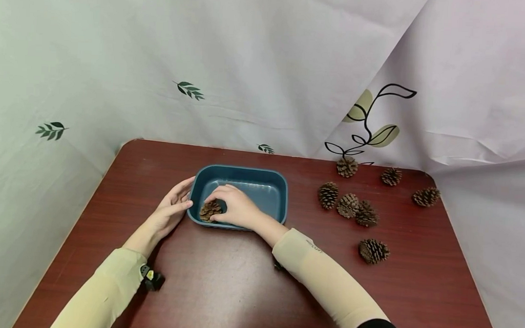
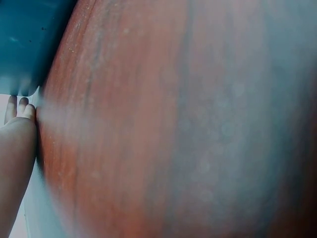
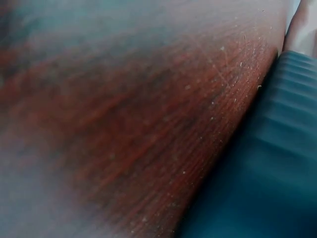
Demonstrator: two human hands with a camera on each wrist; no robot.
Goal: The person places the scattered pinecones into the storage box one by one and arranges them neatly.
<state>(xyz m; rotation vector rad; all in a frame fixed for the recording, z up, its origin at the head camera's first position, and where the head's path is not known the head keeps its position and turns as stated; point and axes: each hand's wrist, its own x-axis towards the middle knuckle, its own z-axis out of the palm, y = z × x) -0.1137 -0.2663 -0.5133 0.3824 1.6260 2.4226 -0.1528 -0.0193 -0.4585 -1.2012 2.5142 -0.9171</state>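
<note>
Right hand [image 1: 237, 207]: fingers curled round pine cone [image 1: 209, 212], inside left end of blue tub [image 1: 266, 196]. Left hand [image 1: 170, 210]: fingers extended against tub wall. Advise steadying tub, seating cone before loosening.

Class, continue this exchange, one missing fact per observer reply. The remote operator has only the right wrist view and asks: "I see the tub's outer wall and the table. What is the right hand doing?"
Observer: The right hand holds a pinecone inside the tub, near its front left corner.
Operator: Are other pinecones about?
Observer: Yes, seven loose pinecones lie on the table, right of the tub.
Operator: Which is nearest the person?
Observer: The nearest cone lies apart from the other six.
</note>
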